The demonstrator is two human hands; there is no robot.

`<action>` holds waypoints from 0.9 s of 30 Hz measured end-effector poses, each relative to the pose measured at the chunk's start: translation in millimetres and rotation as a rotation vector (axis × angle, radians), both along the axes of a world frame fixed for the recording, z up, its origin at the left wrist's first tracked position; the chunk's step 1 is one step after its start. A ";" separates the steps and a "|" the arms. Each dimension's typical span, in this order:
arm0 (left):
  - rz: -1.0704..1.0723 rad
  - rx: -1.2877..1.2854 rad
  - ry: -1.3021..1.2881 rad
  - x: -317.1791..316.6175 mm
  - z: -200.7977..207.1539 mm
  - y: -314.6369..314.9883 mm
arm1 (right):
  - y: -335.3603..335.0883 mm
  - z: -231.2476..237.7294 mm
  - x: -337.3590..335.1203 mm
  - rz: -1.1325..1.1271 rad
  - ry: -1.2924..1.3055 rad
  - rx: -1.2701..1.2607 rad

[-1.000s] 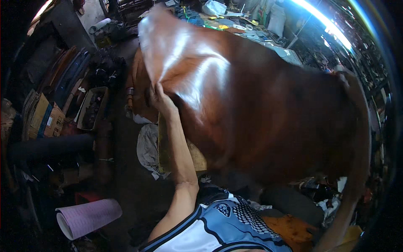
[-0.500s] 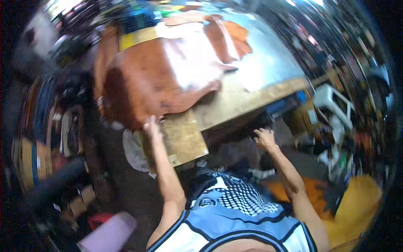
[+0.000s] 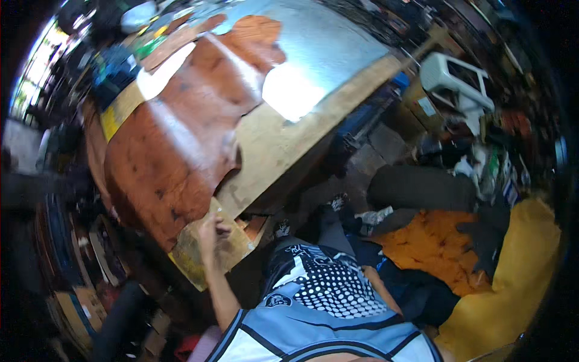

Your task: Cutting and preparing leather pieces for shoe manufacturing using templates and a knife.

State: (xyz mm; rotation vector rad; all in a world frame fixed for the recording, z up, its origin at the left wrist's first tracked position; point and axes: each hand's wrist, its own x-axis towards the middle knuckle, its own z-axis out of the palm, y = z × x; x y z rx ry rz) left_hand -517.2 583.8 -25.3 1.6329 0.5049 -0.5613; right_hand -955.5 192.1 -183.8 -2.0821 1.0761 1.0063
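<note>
A large reddish-brown leather hide [image 3: 172,154] lies spread over the table, its lower edge hanging over the near left corner. My left hand [image 3: 212,232] is just off that edge, over a worn yellowish board [image 3: 232,248] at the table's near end. Its fingers are loosely apart with nothing in them; whether they touch the board I cannot tell. My right arm is lowered by my side. Only a part of my right hand or wrist [image 3: 373,280] shows beside my shirt, and its fingers are hidden.
The wooden table edge [image 3: 338,111] runs to the far right beside a shiny metal sheet [image 3: 332,42]. A white plastic stool [image 3: 458,78] stands right. Orange leather [image 3: 428,244] and a yellow roll [image 3: 512,283] lie near right. Rolled materials [image 3: 60,235] stand left.
My view has turned to the right, so the table sits further left. My left hand has come off the hide's edge onto or over the board. The right hand has dropped to my side.
</note>
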 end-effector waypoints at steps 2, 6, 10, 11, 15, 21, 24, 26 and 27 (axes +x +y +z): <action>-0.208 -0.101 -0.130 -0.2 1.5 -78.8 | -11.6 -6.1 -19.0 -0.133 0.032 0.049; -0.547 -0.082 -0.219 11.4 57.2 -230.2 | -44.3 1.9 -40.1 -0.413 0.047 0.191; -0.785 -0.039 -0.438 40.7 85.0 -340.6 | -69.1 132.5 30.4 -1.073 -0.139 0.513; -0.802 -0.059 -0.427 44.7 81.6 -378.7 | -99.2 131.6 31.9 -1.039 -0.154 0.504; -0.854 -0.174 -0.488 49.9 94.3 -513.7 | -211.5 151.5 81.5 -0.903 -0.261 0.474; -0.928 -0.132 -0.475 64.1 81.7 -612.3 | -304.4 110.3 123.3 -0.715 -0.389 0.419; -0.956 -0.110 -0.532 76.8 66.5 -650.9 | -341.1 89.0 142.1 -0.593 -0.428 0.400; -0.929 -0.114 -0.608 87.6 64.0 -682.5 | -367.8 80.9 160.9 -0.507 -0.451 0.385; -0.918 -0.067 -0.615 95.6 64.8 -695.6 | -381.1 77.0 170.4 -0.464 -0.460 0.376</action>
